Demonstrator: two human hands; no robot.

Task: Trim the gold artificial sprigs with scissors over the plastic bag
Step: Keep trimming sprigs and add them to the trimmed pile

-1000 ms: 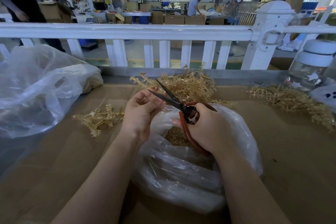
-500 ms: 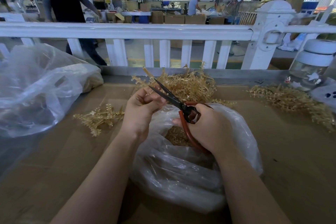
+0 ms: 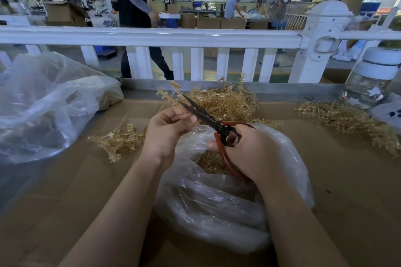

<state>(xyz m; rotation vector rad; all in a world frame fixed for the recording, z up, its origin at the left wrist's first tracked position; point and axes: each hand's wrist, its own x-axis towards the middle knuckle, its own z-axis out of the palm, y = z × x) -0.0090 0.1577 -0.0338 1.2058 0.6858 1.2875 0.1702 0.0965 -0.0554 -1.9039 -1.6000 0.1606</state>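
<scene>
My left hand pinches a gold sprig whose tips stick up past the fingers. My right hand grips red-handled scissors; their dark blades are slightly parted and reach to the sprig just above my left fingers. Both hands hover over a clear plastic bag on the cardboard-covered table, with gold trimmings visible in its mouth. A heap of gold sprigs lies just behind the hands.
One loose sprig lies left of my left hand and another pile at the right. A big clear bag fills the left side. A glass jar stands far right. Behind the white fence a person walks.
The sprig's tips have risen into view above my left fingers and the scissor blades have closed in on it. The person behind the fence has walked to the right.
</scene>
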